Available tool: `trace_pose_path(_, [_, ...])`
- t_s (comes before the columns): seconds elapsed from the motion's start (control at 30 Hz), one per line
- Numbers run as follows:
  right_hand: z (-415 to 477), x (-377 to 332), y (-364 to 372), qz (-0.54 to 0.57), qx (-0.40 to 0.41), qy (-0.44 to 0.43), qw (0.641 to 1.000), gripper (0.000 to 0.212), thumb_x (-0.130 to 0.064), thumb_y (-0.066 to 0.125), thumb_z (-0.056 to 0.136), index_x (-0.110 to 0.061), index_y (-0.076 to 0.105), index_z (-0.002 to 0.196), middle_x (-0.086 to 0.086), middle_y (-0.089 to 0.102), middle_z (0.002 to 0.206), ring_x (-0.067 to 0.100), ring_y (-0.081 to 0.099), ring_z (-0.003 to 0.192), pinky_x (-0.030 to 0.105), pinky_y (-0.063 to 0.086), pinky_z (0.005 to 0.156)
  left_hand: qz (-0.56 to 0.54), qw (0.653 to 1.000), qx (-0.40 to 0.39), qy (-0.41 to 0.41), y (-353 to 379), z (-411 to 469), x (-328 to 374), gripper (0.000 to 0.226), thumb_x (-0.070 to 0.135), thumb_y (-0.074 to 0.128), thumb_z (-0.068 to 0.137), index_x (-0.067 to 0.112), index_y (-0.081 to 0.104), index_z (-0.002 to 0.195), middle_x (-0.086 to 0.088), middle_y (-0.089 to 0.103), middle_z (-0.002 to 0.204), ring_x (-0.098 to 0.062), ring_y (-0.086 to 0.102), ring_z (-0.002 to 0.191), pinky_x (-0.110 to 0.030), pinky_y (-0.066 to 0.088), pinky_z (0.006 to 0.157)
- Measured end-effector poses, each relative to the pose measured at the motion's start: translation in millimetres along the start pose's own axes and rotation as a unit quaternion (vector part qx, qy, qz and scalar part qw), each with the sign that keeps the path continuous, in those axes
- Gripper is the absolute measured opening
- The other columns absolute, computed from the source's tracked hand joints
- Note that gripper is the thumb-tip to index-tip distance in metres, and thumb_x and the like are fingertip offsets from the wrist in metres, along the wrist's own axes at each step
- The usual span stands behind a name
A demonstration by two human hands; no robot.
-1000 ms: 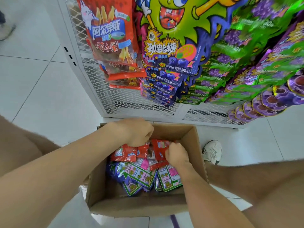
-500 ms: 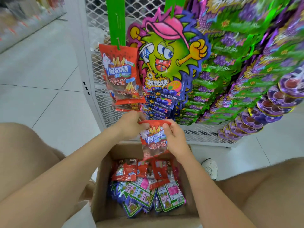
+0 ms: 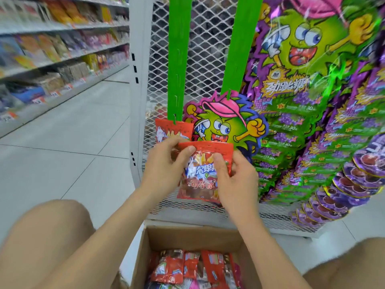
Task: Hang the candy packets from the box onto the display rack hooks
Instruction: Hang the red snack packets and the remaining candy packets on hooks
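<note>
I hold one red candy packet (image 3: 201, 174) upright in front of the white mesh display rack (image 3: 206, 65). My left hand (image 3: 164, 163) pinches its upper left corner and my right hand (image 3: 235, 178) grips its right side with the thumb on the front. Just behind it another red packet (image 3: 173, 131) hangs at the bottom of the left green hanging strip (image 3: 179, 59). A second green strip (image 3: 239, 44) carries a green cartoon header card (image 3: 225, 124). The cardboard box (image 3: 187, 236) sits open below, with several red packets (image 3: 187, 268) inside.
Rows of green and purple candy packets (image 3: 325, 142) fill the rack's right side. A store shelf aisle (image 3: 52, 49) runs along the left over white floor tiles (image 3: 62, 132). My bare knees flank the box at both lower corners.
Both hands lifted a red packet out of the box and raised it to the lower end of the left green strip. The camera tilted upward, showing more of the rack.
</note>
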State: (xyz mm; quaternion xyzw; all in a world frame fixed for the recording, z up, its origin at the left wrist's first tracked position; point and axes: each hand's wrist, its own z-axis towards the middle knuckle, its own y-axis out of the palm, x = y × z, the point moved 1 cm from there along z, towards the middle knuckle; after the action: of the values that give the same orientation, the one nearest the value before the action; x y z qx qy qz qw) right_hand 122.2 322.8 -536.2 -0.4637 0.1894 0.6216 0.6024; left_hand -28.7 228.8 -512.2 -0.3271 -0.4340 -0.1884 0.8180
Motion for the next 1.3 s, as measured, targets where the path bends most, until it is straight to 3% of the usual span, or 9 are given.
trace_pose_path(0.1, [28,-34,3,0.049,-0.002,-0.039,0.998,0.024,-0.042,0.062,0.103,-0.021,0.068,0.094,-0.002,0.066,0.074,0.023,0.059,0.068,0.048,0.051,0.065,-0.017,0.995,0.097,0.033,-17,26,10,0.021,0.032,0.070,0.098,0.028,0.066,0.118,0.012,0.071,0.110,-0.006,0.069,0.100,-0.031,0.057,0.086])
trace_pose_path(0.23, [68,-64,11,0.061,0.011,-0.089,0.994,0.020,-0.033,0.067,0.101,-0.019,0.071,0.088,-0.007,0.061,0.067,0.012,0.049,0.061,0.037,0.041,0.058,-0.092,0.989,0.108,-0.033,-31,62,13,0.042,0.025,0.053,0.099,0.025,0.055,0.140,0.010,0.063,0.135,0.007,0.060,0.116,-0.029,0.052,0.103])
trace_pose_path(0.33, [92,-76,27,0.040,-0.005,-0.082,0.996,0.030,-0.034,0.066,0.100,-0.019,0.065,0.074,-0.011,0.049,0.056,0.007,0.038,0.053,0.030,0.030,0.054,-0.153,0.983,0.081,-0.057,-36,81,22,0.037,0.011,0.047,0.102,0.017,0.061,0.135,0.008,0.067,0.126,0.017,0.061,0.098,-0.009,0.049,0.082])
trace_pose_path(0.5, [115,-79,55,0.015,-0.012,-0.037,0.999,0.048,-0.034,0.064,0.099,-0.014,0.049,0.059,-0.008,0.037,0.050,0.010,0.028,0.047,0.033,0.022,0.051,-0.256,0.957,0.055,-0.123,-39,97,23,0.025,0.031,0.058,0.103,0.011,0.073,0.103,-0.010,0.078,0.097,-0.014,0.073,0.082,-0.027,0.056,0.065])
trace_pose_path(0.63, [114,-78,64,0.027,0.012,-0.004,1.000,0.048,-0.036,0.065,0.097,0.000,0.059,0.065,-0.006,0.036,0.047,0.012,0.026,0.047,0.032,0.023,0.049,-0.264,0.956,0.025,-0.125,-40,94,22,0.027,0.033,0.064,0.104,0.010,0.078,0.098,-0.013,0.081,0.101,-0.029,0.078,0.098,-0.045,0.062,0.091])
trace_pose_path(0.77, [103,-83,60,0.016,0.018,0.003,1.000,0.054,-0.030,0.068,0.095,-0.015,0.040,0.052,-0.006,0.025,0.042,0.013,0.021,0.045,0.027,0.016,0.044,-0.236,0.963,-0.010,-0.132,-43,87,27,0.030,0.034,0.061,0.105,0.014,0.078,0.090,-0.010,0.082,0.092,-0.022,0.079,0.083,-0.030,0.061,0.071])
trace_pose_path(0.87, [97,-82,58,0.010,0.011,0.006,1.000,0.054,-0.028,0.067,0.094,-0.018,0.034,0.052,-0.006,0.023,0.042,0.014,0.019,0.046,0.028,0.016,0.044,-0.230,0.963,-0.032,-0.135,-46,84,29,0.031,0.034,0.060,0.106,0.011,0.078,0.097,-0.010,0.082,0.095,-0.024,0.080,0.087,-0.030,0.060,0.074])
trace_pose_path(0.97, [90,-77,58,-0.011,0.012,0.001,1.000,0.054,-0.033,0.066,0.095,-0.013,0.035,0.056,-0.005,0.024,0.047,0.015,0.020,0.048,0.029,0.014,0.048,-0.219,0.967,-0.057,-0.115,-50,81,26,0.036,0.038,0.056,0.108,0.011,0.078,0.099,-0.012,0.081,0.099,-0.028,0.079,0.092,-0.038,0.062,0.086])
trace_pose_path(1.3, [85,-72,60,0.003,0.017,-0.036,0.999,0.034,-0.035,0.063,0.101,-0.017,0.062,0.072,-0.009,0.051,0.055,0.008,0.044,0.050,0.023,0.027,0.052,-0.173,0.980,-0.061,-0.071,-52,71,21,0.041,0.040,0.047,0.111,0.011,0.075,0.110,-0.008,0.082,0.101,-0.025,0.079,0.094,-0.036,0.065,0.084])
